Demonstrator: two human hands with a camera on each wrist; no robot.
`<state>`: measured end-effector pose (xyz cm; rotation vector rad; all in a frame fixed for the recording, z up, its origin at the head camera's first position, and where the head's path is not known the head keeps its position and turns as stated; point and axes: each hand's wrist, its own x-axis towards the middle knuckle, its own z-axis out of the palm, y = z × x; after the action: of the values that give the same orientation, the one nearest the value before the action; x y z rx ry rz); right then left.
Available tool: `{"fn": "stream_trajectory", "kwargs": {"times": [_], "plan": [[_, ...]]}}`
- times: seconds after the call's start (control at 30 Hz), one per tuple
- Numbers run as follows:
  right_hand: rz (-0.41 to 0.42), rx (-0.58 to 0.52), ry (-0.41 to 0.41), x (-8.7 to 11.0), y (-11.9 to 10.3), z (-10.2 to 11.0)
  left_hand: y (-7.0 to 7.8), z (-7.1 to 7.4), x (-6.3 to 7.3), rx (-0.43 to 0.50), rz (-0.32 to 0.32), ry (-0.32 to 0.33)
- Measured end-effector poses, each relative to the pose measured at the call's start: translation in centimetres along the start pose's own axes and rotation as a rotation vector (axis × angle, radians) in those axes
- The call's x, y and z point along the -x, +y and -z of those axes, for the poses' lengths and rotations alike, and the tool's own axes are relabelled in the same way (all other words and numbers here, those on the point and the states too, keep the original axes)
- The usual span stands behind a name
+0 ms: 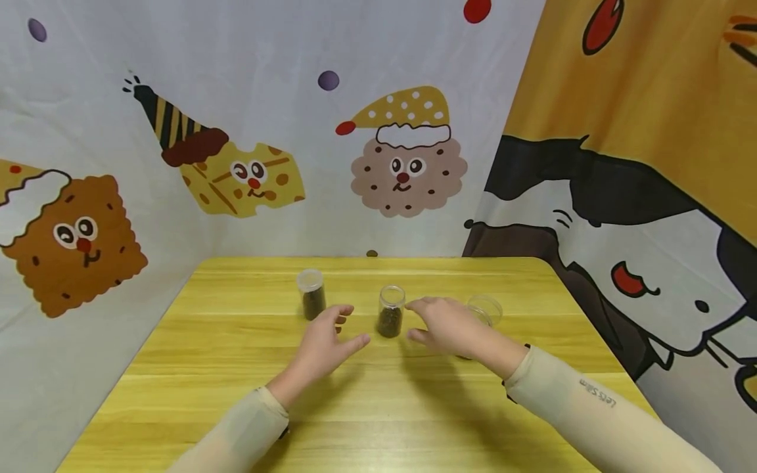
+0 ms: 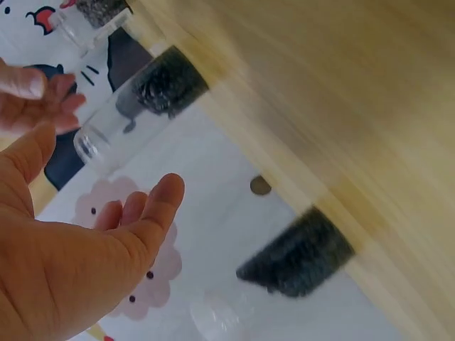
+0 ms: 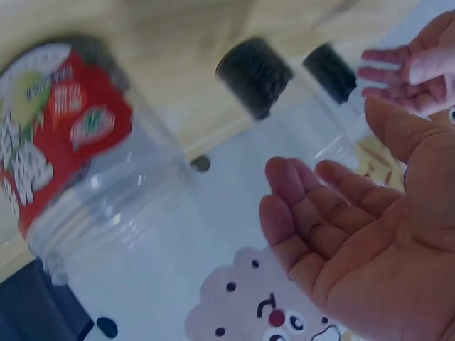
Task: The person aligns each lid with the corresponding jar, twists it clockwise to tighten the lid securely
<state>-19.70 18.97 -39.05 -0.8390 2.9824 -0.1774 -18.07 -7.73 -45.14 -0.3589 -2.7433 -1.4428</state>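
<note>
A small clear jar [image 1: 389, 320] partly filled with dark grains stands upright between the two hands. To its right is my right hand [image 1: 446, 323], fingers loosely bent, with nothing in its grasp. My left hand [image 1: 326, 345] hovers on the near left, thumb and fingers spread and also holding nothing. A second slim jar [image 1: 313, 302], with a darker filling, stands behind the left hand's fingers. In the right wrist view a wider clear jar [image 3: 106, 167] bears a red label [image 3: 85, 114] and has dark contents; my right hand mostly covers it in the head view.
The wooden table [image 1: 378, 407] ends at a back edge just beyond the jars. Behind it hangs a cloth [image 1: 254, 52] printed with cartoon figures. A clear round rim [image 1: 486, 307] shows past the right hand; I cannot tell whether it is a lid.
</note>
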Motion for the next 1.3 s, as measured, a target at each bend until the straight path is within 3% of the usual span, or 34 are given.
{"fn": "stream_trajectory", "kwargs": {"times": [0.2, 0.63, 1.0, 1.3], "plan": [[-0.113, 0.048, -0.013, -2.3, 1.9, 0.7, 0.8, -1.8, -1.5, 0.076, 0.013, -0.043], [-0.267, 0.066, -0.255, -6.8, 4.4, 1.4, 1.3, -5.0, -4.6, 0.175, 0.095, -0.017], [-0.337, 0.061, -0.463, -7.7, 4.0, 0.3, 1.3, -6.7, -5.4, 0.145, 0.138, -0.008], [-0.285, 0.024, -0.526, -7.7, 4.0, -0.7, 1.1, -7.3, -5.6, 0.151, 0.138, -0.004]]}}
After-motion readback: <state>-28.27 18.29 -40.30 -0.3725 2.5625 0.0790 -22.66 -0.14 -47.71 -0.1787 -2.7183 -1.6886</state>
